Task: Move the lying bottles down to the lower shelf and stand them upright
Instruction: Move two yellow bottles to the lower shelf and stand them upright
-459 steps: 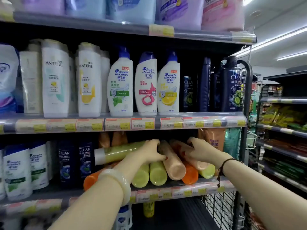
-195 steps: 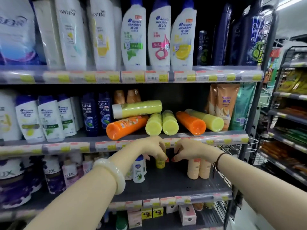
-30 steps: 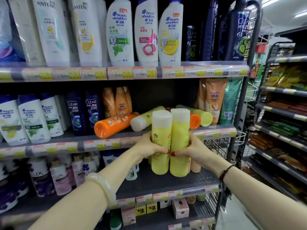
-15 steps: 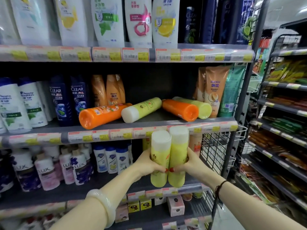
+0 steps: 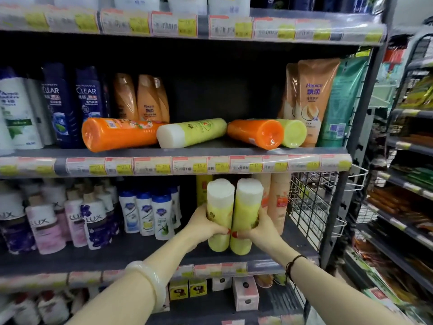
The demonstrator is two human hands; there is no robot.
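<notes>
Head view: left hand (image 5: pixel 206 225) is wrapped around one yellow-green bottle (image 5: pixel 220 214) and right hand (image 5: pixel 260 227) around a second yellow-green bottle (image 5: pixel 246 216), the two upright, white caps up, pressed side by side, bases at the lower shelf (image 5: pixel 140 254) near its front right. Whether the bases touch the shelf is unclear. On the upper shelf (image 5: pixel 210 148), four bottles lie on their sides: an orange bottle (image 5: pixel 117 133) left, a green bottle with white cap (image 5: pixel 191 132) touching it, then another orange bottle (image 5: pixel 255 133) beside a green one (image 5: pixel 293 132). Contents not visible; bottles opaque. Pale peach bottles (image 5: pixel 278 198) stand just behind the right hand.
</notes>
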